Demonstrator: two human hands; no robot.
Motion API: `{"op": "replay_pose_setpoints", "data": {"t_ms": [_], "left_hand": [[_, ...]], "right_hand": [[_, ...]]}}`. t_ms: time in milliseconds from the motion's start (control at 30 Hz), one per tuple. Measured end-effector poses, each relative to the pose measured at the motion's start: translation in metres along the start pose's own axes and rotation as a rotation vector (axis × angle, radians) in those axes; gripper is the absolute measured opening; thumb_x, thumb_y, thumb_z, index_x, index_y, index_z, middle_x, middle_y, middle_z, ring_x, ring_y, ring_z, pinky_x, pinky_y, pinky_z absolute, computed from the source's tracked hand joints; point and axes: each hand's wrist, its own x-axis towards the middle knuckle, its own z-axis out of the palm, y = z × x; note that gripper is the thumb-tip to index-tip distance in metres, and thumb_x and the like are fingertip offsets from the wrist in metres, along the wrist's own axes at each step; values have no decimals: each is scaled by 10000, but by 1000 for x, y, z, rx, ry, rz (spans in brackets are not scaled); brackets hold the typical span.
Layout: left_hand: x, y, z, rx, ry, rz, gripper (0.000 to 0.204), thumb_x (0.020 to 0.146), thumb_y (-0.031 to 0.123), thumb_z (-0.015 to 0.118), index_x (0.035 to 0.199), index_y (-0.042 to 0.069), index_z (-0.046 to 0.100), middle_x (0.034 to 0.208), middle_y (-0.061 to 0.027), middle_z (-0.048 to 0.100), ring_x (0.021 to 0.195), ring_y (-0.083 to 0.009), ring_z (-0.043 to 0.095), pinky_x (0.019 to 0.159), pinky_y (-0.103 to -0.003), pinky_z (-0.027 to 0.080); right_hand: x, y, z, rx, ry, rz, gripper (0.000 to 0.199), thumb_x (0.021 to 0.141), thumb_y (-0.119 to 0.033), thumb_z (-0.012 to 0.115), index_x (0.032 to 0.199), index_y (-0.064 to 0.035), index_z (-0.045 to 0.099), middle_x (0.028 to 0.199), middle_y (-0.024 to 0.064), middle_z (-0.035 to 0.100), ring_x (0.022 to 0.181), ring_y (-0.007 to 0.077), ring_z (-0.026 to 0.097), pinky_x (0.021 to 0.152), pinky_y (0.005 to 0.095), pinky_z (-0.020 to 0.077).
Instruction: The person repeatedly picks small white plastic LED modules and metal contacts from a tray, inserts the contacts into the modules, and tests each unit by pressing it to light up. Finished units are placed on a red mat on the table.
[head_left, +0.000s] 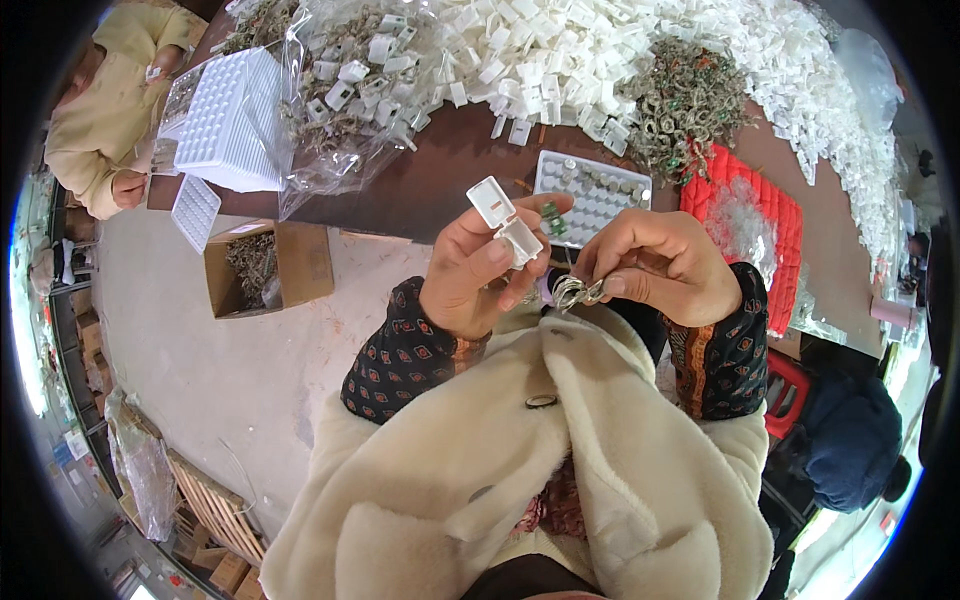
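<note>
My left hand (468, 265) is closed on a small white hinged plastic case (505, 225), whose two halves are folded apart. By its index fingertip is a small green piece (553, 219); whether the finger touches it I cannot tell. My right hand (665, 262) pinches a looped bundle of thin, pale grey wire (577, 291) between thumb and fingers. Just beyond both hands lies a white tray (592, 205) with rows of round pockets, some with pale round pieces in them.
Loose white cases (560, 60) heap along the brown table (440, 180). Tangled wire bundles (690, 100) lie beside a red quilted cloth (785, 240). White trays (230, 120) are stacked at left near another person (110, 120). A cardboard box (305, 265) stands on the floor.
</note>
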Motion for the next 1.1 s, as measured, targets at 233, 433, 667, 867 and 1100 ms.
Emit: {"op": "replay_pose_setpoints", "data": {"t_ms": [233,433,667,867,1100], "left_hand": [[-9,-5,4,151,33,52,305,901,95,698,1157,-40,603,1305,-180,564,825,-110,626,551,-180,481],[-8,-11,5,158,106,133,307,913,11,666,1204,-54,592,1271,-156,614,932,-126,656,793,-232,536],[-13,-14,3,174,213,198,288,848,-68,709,1118,-16,624,1123,-163,694,970,-170,671,881,-318,546],[-14,-14,3,273,220,241,259,813,-85,739,1045,-16,645,1078,-163,710,979,-189,672,895,-344,543],[-16,-14,-2,328,206,266,262,794,-91,754,1030,-14,670,1056,-134,714,971,-177,668,900,-338,536]], "right_hand": [[6,26,19,479,187,159,204,929,-74,666,1093,13,582,954,43,657,800,93,624,726,223,506],[12,32,40,238,522,113,208,939,-29,645,1143,7,632,923,15,649,761,56,585,668,205,476],[12,32,54,-451,623,-378,171,868,84,664,1015,5,704,951,76,679,816,130,628,713,249,493],[14,36,60,-405,603,-345,162,846,75,680,989,6,711,947,88,689,818,152,646,737,254,501],[15,33,67,-19,598,-188,138,856,65,673,981,20,710,914,73,688,823,114,639,731,238,503]]}}
